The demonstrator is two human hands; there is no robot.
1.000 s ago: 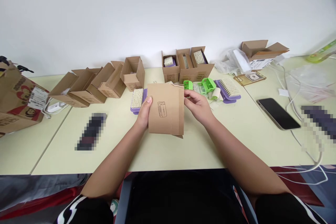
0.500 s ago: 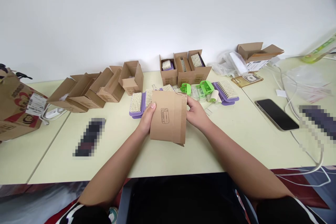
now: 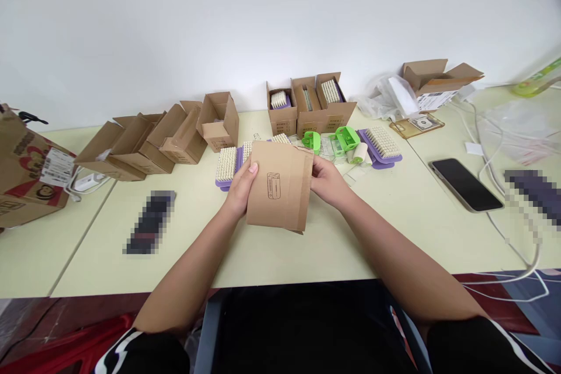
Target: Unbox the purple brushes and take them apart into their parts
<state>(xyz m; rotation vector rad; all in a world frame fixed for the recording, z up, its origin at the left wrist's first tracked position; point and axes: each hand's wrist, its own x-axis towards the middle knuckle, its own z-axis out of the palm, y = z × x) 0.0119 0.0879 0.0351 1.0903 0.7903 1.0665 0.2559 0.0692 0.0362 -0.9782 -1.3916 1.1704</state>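
Note:
Both hands hold a flat, unfolded brown cardboard box (image 3: 278, 187) with a printed brush outline, above the middle of the pale table (image 3: 333, 245). My left hand (image 3: 239, 190) grips its left edge, thumb on the front. My right hand (image 3: 326, 181) is closed on its right edge. Just behind the cardboard lie purple-backed scrub brushes (image 3: 228, 165) with pale bristles.
Empty open cartons (image 3: 175, 134) line the back left. Three cartons with brushes (image 3: 307, 105) stand at the back centre. Green plastic parts (image 3: 346, 139) and another brush (image 3: 380, 145) lie right of them. A phone (image 3: 465, 184), cables (image 3: 504, 228) and a printed box (image 3: 26, 169) sit to the sides.
The flat cardboard has stayed in both hands with only small shifts. My right hand moved from near the green parts onto the cardboard's right edge.

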